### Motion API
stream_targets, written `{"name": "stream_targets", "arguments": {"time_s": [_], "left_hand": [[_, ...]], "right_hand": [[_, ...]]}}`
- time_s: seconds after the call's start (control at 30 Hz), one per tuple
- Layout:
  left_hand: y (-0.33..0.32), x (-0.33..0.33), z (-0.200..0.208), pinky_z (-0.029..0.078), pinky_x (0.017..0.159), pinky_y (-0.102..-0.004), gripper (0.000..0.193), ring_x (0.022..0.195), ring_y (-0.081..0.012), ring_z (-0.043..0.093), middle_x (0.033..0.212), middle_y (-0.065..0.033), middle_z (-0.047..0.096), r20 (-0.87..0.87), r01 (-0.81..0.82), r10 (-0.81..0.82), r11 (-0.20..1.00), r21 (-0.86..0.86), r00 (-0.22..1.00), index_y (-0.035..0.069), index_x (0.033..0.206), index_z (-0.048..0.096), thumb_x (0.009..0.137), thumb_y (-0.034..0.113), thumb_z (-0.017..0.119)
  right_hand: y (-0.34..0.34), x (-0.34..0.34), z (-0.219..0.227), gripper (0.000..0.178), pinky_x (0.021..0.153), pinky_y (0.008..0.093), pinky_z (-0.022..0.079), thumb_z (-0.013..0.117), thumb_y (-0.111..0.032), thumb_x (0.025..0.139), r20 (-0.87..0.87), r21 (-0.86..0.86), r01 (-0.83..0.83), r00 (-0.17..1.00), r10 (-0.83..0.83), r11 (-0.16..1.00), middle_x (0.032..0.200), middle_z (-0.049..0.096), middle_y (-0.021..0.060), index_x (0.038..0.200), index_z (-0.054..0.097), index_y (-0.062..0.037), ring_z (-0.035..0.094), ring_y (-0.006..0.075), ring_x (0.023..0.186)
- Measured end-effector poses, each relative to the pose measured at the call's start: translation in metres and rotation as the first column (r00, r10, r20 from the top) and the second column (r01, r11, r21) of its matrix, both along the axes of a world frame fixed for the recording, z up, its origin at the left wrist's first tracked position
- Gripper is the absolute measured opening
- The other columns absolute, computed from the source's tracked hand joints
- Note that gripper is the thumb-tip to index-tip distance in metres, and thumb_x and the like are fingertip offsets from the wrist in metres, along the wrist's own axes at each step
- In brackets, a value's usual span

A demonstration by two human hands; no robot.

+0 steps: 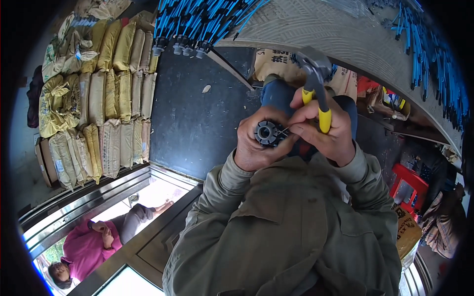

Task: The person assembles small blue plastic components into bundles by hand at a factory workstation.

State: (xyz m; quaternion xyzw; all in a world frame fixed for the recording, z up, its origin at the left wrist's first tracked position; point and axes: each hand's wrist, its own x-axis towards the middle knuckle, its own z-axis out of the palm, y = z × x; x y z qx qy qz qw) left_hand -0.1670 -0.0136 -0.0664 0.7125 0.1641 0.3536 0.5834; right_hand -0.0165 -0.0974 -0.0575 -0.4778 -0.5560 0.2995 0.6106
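Observation:
My left hand (254, 148) is wrapped round a black cylindrical part (265, 133) with a slotted, toothed rim and a round hole in its middle. My right hand (326, 130) carries a pair of pliers (316, 69) with yellow and black handles, the metal head pointing away from me. The thumb and forefinger of that same hand pinch a thin pale wire or pin (283, 131) at the black part's right edge. Both hands nearly meet in front of my chest. The lower part of the black piece is hidden in my left palm.
Stacked yellow and tan sacks (111, 93) stand at the left. Ahead, a curved grey worktop (316, 29) bears bunches of blue rods with black ends (197, 24). A red plastic stool (410, 185) stands at right. Near the doorway at lower left is a person in pink (89, 251).

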Motion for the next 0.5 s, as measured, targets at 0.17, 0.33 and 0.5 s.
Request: {"name": "stream_targets", "arguments": {"time_s": [0.17,0.33,0.5], "left_hand": [[0.001,0.006,-0.007,0.045,0.061,-0.0243,0.024,0.066,-0.0117,0.058,0.075,-0.0042,0.06,0.003,0.053,-0.053,0.999,-0.005,0.999,0.005,0.08,0.056,0.064,-0.002,0.073],[0.004,0.013,-0.004,0.045,0.059,-0.0245,0.022,0.065,-0.0117,0.058,0.075,-0.0044,0.059,0.007,0.008,-0.008,1.0,0.006,1.0,0.005,0.08,0.056,0.065,0.0,0.072],[0.012,0.0,-0.001,0.046,0.06,-0.0265,0.022,0.066,-0.0143,0.059,0.074,-0.0059,0.058,-0.124,0.039,-0.047,0.997,-0.067,0.991,0.006,0.08,0.056,0.066,0.003,0.072]], "right_hand": [[-0.014,-0.009,-0.004,0.015,0.074,0.0309,0.045,0.069,-0.002,0.073,0.029,0.023,0.111,0.993,-0.112,0.993,0.097,0.051,0.0102,0.087,0.064,-0.0021,0.053,0.0199,0.087],[-0.017,-0.016,-0.003,0.015,0.073,0.0324,0.044,0.069,0.0,0.072,0.197,0.13,0.291,0.929,-0.312,0.948,0.1,0.052,0.0117,0.084,0.061,0.0002,0.053,0.0226,0.087],[0.014,-0.002,0.014,0.009,0.069,0.0253,0.042,0.061,0.001,0.078,0.316,0.039,0.199,0.927,-0.201,0.979,0.093,0.052,0.0097,0.087,0.058,-0.0009,0.052,0.0146,0.077]]}}
